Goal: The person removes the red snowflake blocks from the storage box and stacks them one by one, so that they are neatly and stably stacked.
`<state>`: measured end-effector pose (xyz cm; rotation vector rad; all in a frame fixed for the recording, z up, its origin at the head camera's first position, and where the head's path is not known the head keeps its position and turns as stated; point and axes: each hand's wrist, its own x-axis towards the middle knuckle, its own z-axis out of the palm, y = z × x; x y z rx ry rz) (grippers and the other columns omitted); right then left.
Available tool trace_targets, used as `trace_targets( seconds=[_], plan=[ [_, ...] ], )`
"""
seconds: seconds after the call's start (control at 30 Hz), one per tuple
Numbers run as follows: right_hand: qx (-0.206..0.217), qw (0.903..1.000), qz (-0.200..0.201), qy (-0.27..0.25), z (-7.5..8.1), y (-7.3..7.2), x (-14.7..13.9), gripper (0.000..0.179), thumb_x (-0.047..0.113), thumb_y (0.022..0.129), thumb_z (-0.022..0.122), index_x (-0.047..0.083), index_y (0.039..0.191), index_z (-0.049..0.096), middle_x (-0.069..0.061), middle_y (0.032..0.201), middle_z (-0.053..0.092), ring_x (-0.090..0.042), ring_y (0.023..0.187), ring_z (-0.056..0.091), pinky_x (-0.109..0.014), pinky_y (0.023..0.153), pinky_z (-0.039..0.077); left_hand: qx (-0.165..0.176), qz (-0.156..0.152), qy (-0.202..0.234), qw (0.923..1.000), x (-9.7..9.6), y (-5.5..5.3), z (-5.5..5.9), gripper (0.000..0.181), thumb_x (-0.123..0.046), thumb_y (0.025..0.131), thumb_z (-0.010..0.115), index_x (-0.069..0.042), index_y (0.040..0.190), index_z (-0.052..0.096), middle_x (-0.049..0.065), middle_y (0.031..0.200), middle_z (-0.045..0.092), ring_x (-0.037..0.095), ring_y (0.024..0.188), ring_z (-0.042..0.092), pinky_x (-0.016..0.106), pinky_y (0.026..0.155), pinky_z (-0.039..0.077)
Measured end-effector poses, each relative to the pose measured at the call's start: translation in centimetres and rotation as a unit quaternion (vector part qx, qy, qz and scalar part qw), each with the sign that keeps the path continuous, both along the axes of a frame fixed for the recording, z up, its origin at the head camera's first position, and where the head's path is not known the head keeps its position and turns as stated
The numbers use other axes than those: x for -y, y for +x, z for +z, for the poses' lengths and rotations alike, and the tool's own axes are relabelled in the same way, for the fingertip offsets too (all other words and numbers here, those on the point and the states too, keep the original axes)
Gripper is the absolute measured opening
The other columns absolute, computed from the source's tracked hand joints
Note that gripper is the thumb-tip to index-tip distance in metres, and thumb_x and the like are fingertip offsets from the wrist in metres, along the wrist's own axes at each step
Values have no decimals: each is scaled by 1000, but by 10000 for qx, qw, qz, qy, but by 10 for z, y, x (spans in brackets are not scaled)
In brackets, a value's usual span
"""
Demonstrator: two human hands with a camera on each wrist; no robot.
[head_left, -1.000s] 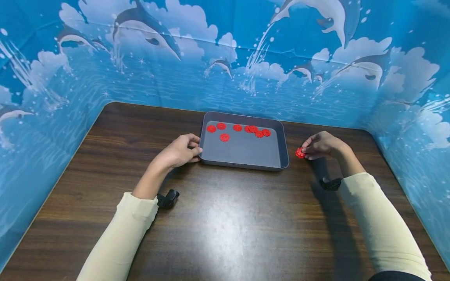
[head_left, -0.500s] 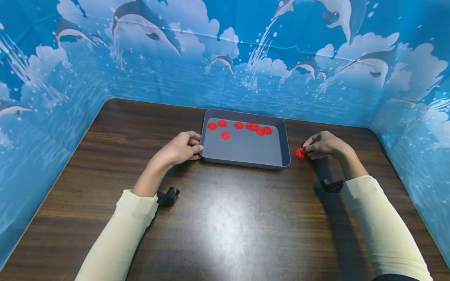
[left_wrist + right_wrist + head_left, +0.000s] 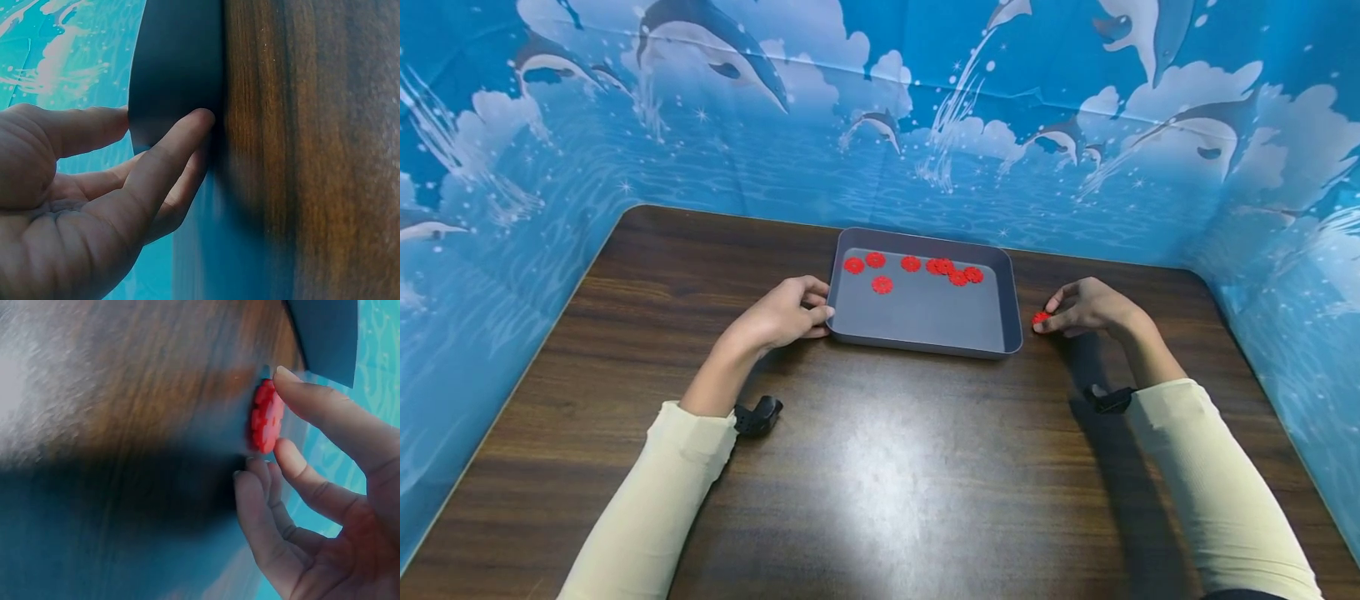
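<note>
A shallow grey tray [image 3: 917, 343] stands towards the back of the brown table. Several red scalloped discs [image 3: 882, 285] lie on its floor, mostly along the far side, a few overlapping. My left hand [image 3: 784, 313] holds the tray's left side near the front corner. In the left wrist view its digits [image 3: 169, 153] touch the rim and the outer wall. Right of the tray, my right hand [image 3: 1093, 306] pinches a red scalloped disc [image 3: 267, 419] between thumb and a finger, close to the tabletop. From the head, the fingers partly cover that disc.
The dark wood table [image 3: 880, 467] has a bright glare in its middle. A blue cloth [image 3: 760, 150] printed with dolphins hangs close behind the table and at both sides. A black wrist camera [image 3: 758, 417] sits on each forearm.
The disc in my right hand has turned and now shows less beneath the fingers. My left hand stays at the tray. The head view has tilted slightly.
</note>
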<state>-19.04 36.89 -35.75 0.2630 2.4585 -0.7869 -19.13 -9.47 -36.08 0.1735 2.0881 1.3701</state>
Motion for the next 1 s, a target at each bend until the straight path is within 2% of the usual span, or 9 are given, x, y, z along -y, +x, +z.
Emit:
trace_targets(
  seconds=[0.23,0.4,0.57,0.7,0.77,0.87,1.0],
  plan=[
    [-53,9991,-95,-411,9,-3,-2,40,16,101,77,-8,129,62,-18,112,75,-20,90,78,-45,86,72,29,18,5,10000,-1,1,-1,53,-8,115,48,5,163,32,29,156,42,42,140,58,43,116,58],
    [-116,9985,-25,-527,25,-9,4,36,12,104,72,-9,132,62,-14,107,80,-20,88,79,-47,86,71,16,22,30,10000,0,0,-2,53,-7,114,48,6,163,31,30,155,43,42,138,58,42,115,59],
    [-209,9992,219,-275,43,-20,23,36,17,104,73,-7,130,67,-16,105,80,-20,87,79,-46,84,71,17,38,53,10000,2,-1,-2,52,-7,114,48,7,162,32,30,153,43,42,137,59,43,116,59],
    [-407,9986,339,-18,54,-30,40,33,20,103,75,-4,126,71,-21,108,81,-28,92,81,-54,94,68,-4,11,12,10000,2,0,0,52,-7,114,48,7,162,33,30,152,45,41,135,60,43,115,59],
    [-495,9973,512,184,58,-35,46,31,22,104,74,-2,124,74,-18,105,82,-29,95,81,-57,98,65,7,30,22,10000,1,-1,-1,51,-7,114,48,7,161,34,29,151,46,41,134,61,42,114,60],
    [-651,9934,804,497,61,-43,54,31,26,104,74,1,121,77,-10,96,83,-23,91,78,-50,92,62,27,71,36,10000,0,-2,-1,49,-7,114,48,6,160,36,29,150,47,40,133,62,42,113,61],
    [-654,9929,865,479,61,-51,65,30,25,103,75,0,119,77,-5,89,82,-16,83,76,-39,81,64,58,86,-10,9999,0,-2,-1,49,-7,114,48,6,160,36,28,150,47,40,133,62,42,113,61]
  ],
)
